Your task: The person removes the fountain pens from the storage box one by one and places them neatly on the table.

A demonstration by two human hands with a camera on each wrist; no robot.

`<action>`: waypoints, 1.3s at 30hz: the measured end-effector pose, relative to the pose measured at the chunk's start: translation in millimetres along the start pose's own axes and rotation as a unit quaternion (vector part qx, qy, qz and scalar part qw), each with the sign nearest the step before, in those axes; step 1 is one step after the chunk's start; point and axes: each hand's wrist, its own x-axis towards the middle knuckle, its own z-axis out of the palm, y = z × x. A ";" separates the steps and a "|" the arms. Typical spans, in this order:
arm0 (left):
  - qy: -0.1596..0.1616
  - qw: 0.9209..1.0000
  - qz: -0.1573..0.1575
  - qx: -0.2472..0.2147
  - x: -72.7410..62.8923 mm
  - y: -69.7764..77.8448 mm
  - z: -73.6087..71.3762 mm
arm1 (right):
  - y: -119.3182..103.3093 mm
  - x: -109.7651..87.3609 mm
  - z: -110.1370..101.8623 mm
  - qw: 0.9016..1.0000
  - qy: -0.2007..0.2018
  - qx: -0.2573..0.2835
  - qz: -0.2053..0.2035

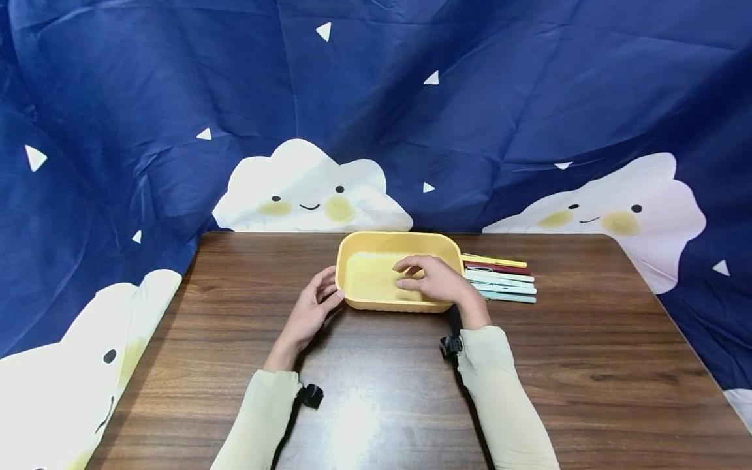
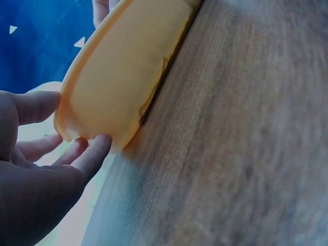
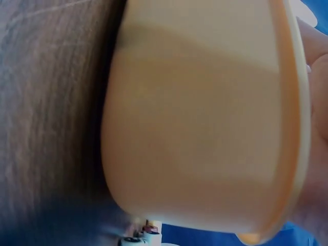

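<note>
A yellow rectangular tub (image 1: 376, 305) with rounded corners stands near the back edge of the table. At its left end is my left hand (image 1: 309, 308), with thumb and fingertips against the outside; the left wrist view shows the thumb (image 2: 38, 106) right at the rim and the fingers lower on the wall. My right hand (image 1: 437, 279) hangs over the inside of the tub, fingers bent and a gap between thumb and forefinger, nothing visible between them. In the right wrist view, the tub's wall (image 3: 200, 128) covers most of that hand.
Several pens (image 1: 502, 277), yellow, dark red, white and pale blue, lie side by side just right of the tub. The wooden table (image 1: 376, 391) ends at a dark blue curtain (image 1: 376, 98) with clouds and triangles.
</note>
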 end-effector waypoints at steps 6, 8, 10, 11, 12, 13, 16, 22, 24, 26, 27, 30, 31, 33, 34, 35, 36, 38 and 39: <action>0.000 1.000 -0.002 0.000 -0.3 0.1 0.9 | 4.5 1.9 5.3 0.998 -0.044 0.014 0.031; -0.001 1.000 -0.002 0.001 -0.4 0.0 1.0 | 6.6 2.8 6.7 0.997 -0.059 0.010 0.044; -0.002 1.000 -0.001 0.002 -0.4 -0.2 1.1 | 8.2 3.4 7.9 0.996 -0.073 0.003 0.050; -0.002 1.000 0.000 0.002 -0.4 -0.1 1.2 | 8.8 3.8 8.3 0.996 -0.078 0.002 0.052; -0.003 1.000 0.000 0.002 -0.2 -0.4 1.0 | 9.2 4.1 8.6 0.995 -0.082 0.002 0.052; -0.003 1.000 0.000 0.002 -0.2 -0.4 1.0 | 9.6 4.4 9.0 0.995 -0.086 0.001 0.051; -0.004 1.000 -0.001 0.001 0.3 -1.6 0.5 | 10.4 5.1 9.7 0.995 -0.093 0.010 0.044; -0.003 1.000 -0.002 0.000 -0.8 -1.3 0.9 | 14.9 8.8 11.6 0.992 -0.124 0.035 0.010; -0.003 1.000 -0.002 -0.001 -1.4 -0.7 1.2 | 17.3 10.6 12.1 0.989 -0.139 0.042 -0.001; -0.005 1.000 -0.002 0.000 -1.1 -1.1 0.9 | 18.8 12.4 11.9 0.987 -0.152 0.045 -0.008; -0.005 1.000 -0.002 0.000 -0.9 -1.0 0.8 | 19.3 13.3 11.6 0.986 -0.158 0.045 -0.009; -0.003 1.000 0.000 0.001 -0.3 -0.7 0.3 | 18.2 15.4 10.5 0.984 -0.173 0.040 -0.004; -0.003 1.000 0.000 0.003 0.0 -0.5 0.1 | 17.7 16.0 10.1 0.983 -0.178 0.039 -0.001; -0.003 1.000 0.001 0.004 0.2 -0.2 -0.1 | 16.1 16.9 9.6 0.982 -0.187 0.038 0.006; -0.004 1.000 0.002 0.005 0.3 -0.2 -0.2 | 15.5 17.3 9.6 0.981 -0.191 0.037 0.010; -0.004 1.000 0.002 0.007 0.6 -0.3 -0.3 | 15.2 17.8 9.8 0.980 -0.193 0.036 0.013; -0.005 1.000 0.002 0.007 0.7 -0.4 -0.4 | 14.9 18.3 9.9 0.980 -0.195 0.037 0.016; -0.005 1.000 0.002 0.006 0.8 -0.5 -0.4 | 15.1 19.0 10.1 0.980 -0.196 0.037 0.021; -0.004 1.000 0.002 0.005 0.8 -0.5 -0.4 | 15.6 19.6 10.2 0.980 -0.196 0.036 0.022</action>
